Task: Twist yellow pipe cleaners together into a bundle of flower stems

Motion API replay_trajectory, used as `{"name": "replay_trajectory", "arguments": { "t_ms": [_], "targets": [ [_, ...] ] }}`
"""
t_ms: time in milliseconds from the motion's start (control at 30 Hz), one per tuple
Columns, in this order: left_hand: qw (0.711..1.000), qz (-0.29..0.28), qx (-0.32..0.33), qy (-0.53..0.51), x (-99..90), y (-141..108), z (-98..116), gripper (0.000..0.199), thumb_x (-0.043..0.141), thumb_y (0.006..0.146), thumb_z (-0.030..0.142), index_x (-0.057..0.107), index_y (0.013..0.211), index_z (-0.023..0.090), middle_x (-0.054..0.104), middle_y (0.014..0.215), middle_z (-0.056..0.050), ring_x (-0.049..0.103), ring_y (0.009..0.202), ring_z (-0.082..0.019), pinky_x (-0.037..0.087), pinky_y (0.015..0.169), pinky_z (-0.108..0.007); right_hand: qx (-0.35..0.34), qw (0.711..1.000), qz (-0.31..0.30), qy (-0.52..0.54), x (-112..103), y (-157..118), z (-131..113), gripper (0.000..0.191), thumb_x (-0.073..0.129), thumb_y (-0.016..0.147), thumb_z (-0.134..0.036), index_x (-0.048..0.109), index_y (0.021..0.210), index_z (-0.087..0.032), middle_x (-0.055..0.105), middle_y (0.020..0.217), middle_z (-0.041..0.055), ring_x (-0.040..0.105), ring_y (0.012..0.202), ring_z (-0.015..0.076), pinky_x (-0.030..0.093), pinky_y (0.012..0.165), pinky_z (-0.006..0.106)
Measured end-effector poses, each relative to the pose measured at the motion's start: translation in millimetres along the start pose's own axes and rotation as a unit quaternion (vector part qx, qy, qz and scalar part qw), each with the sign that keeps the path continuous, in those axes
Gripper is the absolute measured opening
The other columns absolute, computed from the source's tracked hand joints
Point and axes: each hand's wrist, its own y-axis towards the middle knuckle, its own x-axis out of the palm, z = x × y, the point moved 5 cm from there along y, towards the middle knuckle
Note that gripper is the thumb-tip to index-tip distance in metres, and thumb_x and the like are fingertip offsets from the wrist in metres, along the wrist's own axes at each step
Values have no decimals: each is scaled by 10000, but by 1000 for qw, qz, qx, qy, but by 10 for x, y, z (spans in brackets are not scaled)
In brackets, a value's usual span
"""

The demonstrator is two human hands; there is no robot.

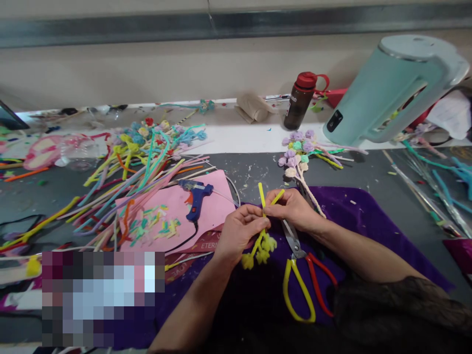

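Note:
Between my two hands is a yellow pipe-cleaner flower sprig (262, 248), its fluffy heads hanging down and two stem ends sticking up in a V. My left hand (241, 228) pinches the stems from the left, thumb and fingers closed. The fingertips of my right hand (289, 209) press on the stems close by, from the right. Scissors (298, 253) with one yellow and one red handle lie on the purple cloth (354, 209), their blade tips partly hidden by my right hand. Left of my hands, a blue glue gun (197, 194) rests on a pink sheet (217, 211).
Cut pipe-cleaner bits (153, 223) are scattered on the pink sheet. A heap of coloured pipe cleaners (143, 172) spreads at the left. Purple pipe-cleaner flowers (300, 147), a red-capped bottle (300, 101) and a leaning mint kettle (387, 93) are at the back right.

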Motion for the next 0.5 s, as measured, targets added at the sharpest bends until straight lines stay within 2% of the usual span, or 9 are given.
{"name": "replay_trajectory", "arguments": {
  "t_ms": [133, 267, 400, 500],
  "targets": [
    [993, 55, 69, 82, -56, -10, 42, 209, 748, 601, 236, 582, 700, 159, 595, 563, 35, 567, 517, -87, 428, 517, -185, -5, 1000, 2, -27, 45, -23, -4, 220, 706, 666, -316, 573, 658, -142, 565, 516, -34, 510, 465, 79, 380, 450, 192],
    [982, 76, 94, 148, -99, -17, 59, 170, 722, 641, 276, 627, 686, 143, 601, 560, 20, 523, 490, -69, 383, 472, -169, -28, 999, -6, -24, 61, -32, -14, 222, 688, 692, -332, 579, 658, -142, 573, 529, -27, 523, 482, 85, 409, 475, 205],
    [994, 47, 58, 82, -86, -15, 45, 180, 731, 627, 267, 614, 690, 147, 651, 580, -10, 589, 540, -113, 435, 525, -203, -48, 998, -42, -3, 54, -21, -19, 207, 683, 711, -325, 587, 675, -146, 576, 555, -21, 511, 491, 84, 405, 480, 208],
    [1000, 20, -6, 7, -37, -20, -10, 193, 741, 608, 250, 594, 682, 149, 657, 549, -20, 557, 460, -101, 380, 437, -180, -61, 995, -80, 3, 36, -5, -18, 187, 684, 718, -310, 600, 691, -145, 576, 586, -14, 501, 516, 86, 401, 492, 211]
  ]
}}
